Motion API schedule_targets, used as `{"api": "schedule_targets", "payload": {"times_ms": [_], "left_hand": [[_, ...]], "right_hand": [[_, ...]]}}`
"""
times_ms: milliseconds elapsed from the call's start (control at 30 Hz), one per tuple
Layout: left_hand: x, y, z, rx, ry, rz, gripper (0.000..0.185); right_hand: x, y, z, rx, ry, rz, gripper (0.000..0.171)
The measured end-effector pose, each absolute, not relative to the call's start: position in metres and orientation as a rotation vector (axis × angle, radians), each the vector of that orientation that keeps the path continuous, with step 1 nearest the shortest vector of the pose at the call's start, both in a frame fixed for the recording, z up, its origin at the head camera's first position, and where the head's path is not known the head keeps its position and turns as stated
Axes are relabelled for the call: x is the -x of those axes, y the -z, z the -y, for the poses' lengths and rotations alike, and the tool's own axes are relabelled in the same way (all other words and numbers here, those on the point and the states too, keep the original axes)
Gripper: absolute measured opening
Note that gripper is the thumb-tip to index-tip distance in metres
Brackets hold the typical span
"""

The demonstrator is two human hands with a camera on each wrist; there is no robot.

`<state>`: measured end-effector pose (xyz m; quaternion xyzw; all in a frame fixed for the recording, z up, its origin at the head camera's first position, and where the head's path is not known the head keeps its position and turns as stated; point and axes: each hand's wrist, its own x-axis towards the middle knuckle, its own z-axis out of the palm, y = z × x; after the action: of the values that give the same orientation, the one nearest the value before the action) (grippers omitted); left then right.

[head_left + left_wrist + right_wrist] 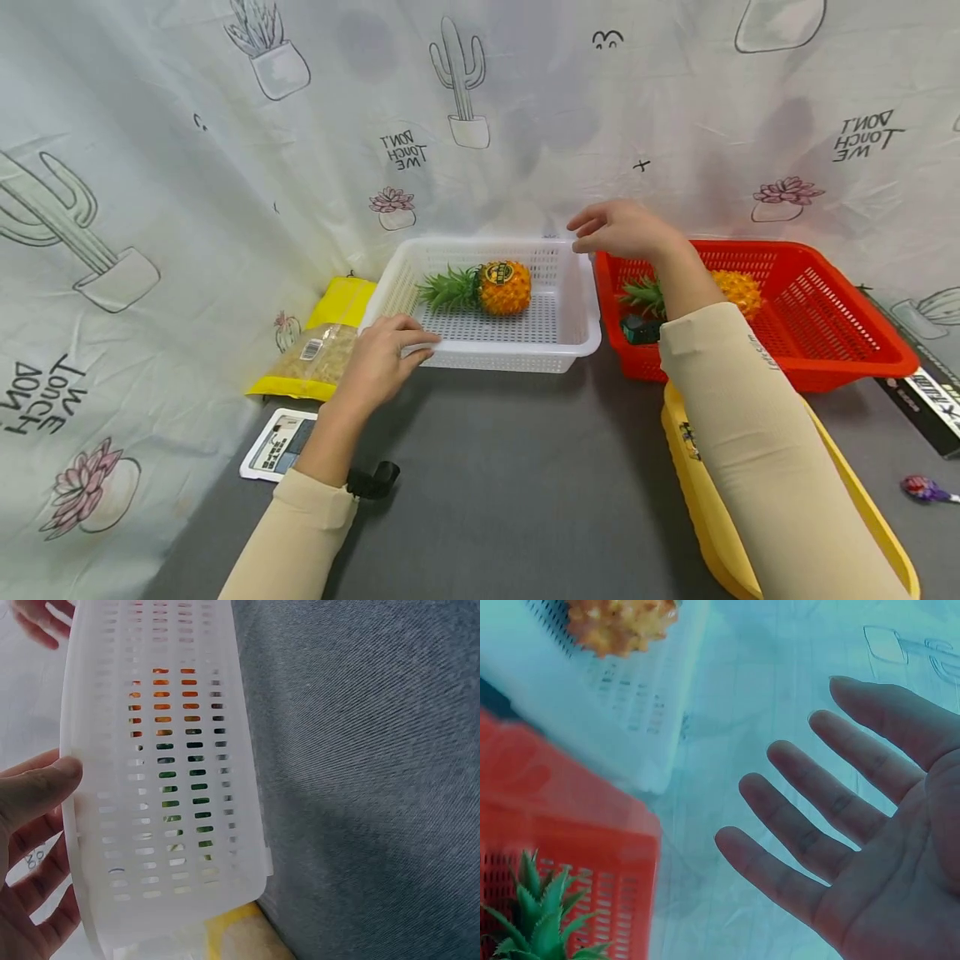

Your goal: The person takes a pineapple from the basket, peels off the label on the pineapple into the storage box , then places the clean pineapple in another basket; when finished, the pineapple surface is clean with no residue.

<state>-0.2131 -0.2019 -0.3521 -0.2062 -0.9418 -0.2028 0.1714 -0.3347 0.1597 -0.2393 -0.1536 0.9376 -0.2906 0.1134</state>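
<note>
So the white basket [487, 304] sits on the grey table [510, 483], right up against the cactus-print cloth [187, 183] at the back. There's a pineapple [487, 287] lying on its side inside it, leaves pointing left, roughly in the middle of the basket floor.

The left hand [386, 358] is on the basket's near-left corner, with the fingers laid over the front rim. In the left wrist view the thumb rests against the rim edge and the other fingers are loosely curved behind the wall, so it's a light hold on the rim rather than a tight clamp.

The right hand [622, 229] hovers above the basket's far-right corner, right where it meets the red basket [840, 333]. The fingers are straight and spread apart, the palm is open, and it's holding nothing; the right wrist view shows that clearly. It doesn't look like it's touching either basket. The pineapple is to the left of that hand and lower down, well apart from it.

The red basket is just beside the white one and has a second pineapple [738, 292] in it, partly hidden behind the right forearm. A yellow basket [701, 500] lies under that arm, and a yellow packet [322, 350] sits left of the white basket.
</note>
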Motion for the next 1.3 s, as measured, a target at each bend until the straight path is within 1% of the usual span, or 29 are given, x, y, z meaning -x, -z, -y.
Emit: {"api": "schedule_targets", "payload": {"times_ms": [300,600,1000,1300], "left_hand": [[0.214,0.345,0.202,0.591,0.566,2.720,0.019],[0.215,0.348,0.206,0.591,0.566,2.707,0.019],[0.217,0.348,0.207,0.594,0.560,2.699,0.020],[0.216,0.351,0.203,0.594,0.542,2.698,0.021]], "right_hand": [[0.351,0.246,-0.138,0.503,0.783,-2.741,0.046],[0.368,0.258,-0.111,0.540,0.744,-2.690,0.045],[0.384,0.274,-0.088,0.574,0.727,-2.688,0.053],[0.397,0.287,-0.072,0.614,0.676,-2.665,0.065]]}}
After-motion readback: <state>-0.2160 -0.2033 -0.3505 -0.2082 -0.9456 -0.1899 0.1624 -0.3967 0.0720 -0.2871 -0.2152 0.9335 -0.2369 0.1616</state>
